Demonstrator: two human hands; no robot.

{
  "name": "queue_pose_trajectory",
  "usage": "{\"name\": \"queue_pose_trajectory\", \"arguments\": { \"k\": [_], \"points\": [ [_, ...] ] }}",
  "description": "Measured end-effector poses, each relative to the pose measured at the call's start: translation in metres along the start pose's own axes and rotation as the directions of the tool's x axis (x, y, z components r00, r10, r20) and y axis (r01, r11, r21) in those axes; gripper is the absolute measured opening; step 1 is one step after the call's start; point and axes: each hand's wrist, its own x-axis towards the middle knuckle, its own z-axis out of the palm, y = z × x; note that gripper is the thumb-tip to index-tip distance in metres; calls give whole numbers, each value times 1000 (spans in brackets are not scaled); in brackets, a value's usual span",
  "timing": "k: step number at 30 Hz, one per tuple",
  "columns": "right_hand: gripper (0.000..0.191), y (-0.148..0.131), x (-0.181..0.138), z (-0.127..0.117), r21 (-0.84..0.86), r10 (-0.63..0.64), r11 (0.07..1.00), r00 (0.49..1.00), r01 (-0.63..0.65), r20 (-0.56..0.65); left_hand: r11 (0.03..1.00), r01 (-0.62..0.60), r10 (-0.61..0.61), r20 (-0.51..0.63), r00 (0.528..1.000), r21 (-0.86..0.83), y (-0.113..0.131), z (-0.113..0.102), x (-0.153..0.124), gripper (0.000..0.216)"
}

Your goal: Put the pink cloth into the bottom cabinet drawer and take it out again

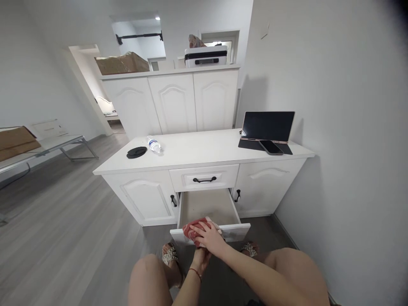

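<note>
A folded red and white cloth (190, 233) is between my hands, just over the front of the pulled-out lower drawer (234, 233). My right hand (210, 239) lies on top of the cloth, its fingers spread and stretched out over it. From below, my left hand (201, 256), with a thin red bracelet at the wrist, holds the cloth; its fingers are mostly hidden. The bare drawer bottom shows behind the cloth. Above it, the upper drawer (204, 180) with a black handle is closed.
On the white cabinet top (197, 148) are a black round object (136, 152), a clear plastic bottle (154, 145), a tablet (268, 126) and a phone (270, 147). My knees flank the drawer. A wall (347, 140) rises at the right.
</note>
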Motion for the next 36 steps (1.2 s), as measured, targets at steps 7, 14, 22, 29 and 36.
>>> {"name": "queue_pose_trajectory", "arguments": {
  "k": [7,14,22,29,36],
  "points": [
    [36,31,-39,-3,13,38,999,999,-38,1,991,59,-60,-4,998,-122,-5,-7,13,28],
    [36,54,-75,-18,41,127,991,992,-128,4,992,82,-86,-37,996,-95,-3,-7,16,30],
    [44,68,-102,-38,110,252,961,968,-253,24,994,96,-99,-57,993,-50,0,-5,17,28],
    [42,92,-125,-42,86,254,965,966,-249,-57,995,90,-93,-72,993,-39,2,-5,16,33],
    [21,109,-129,-53,152,181,975,976,-162,-120,994,90,-95,-95,991,-54,4,-3,20,32]
  ]
}}
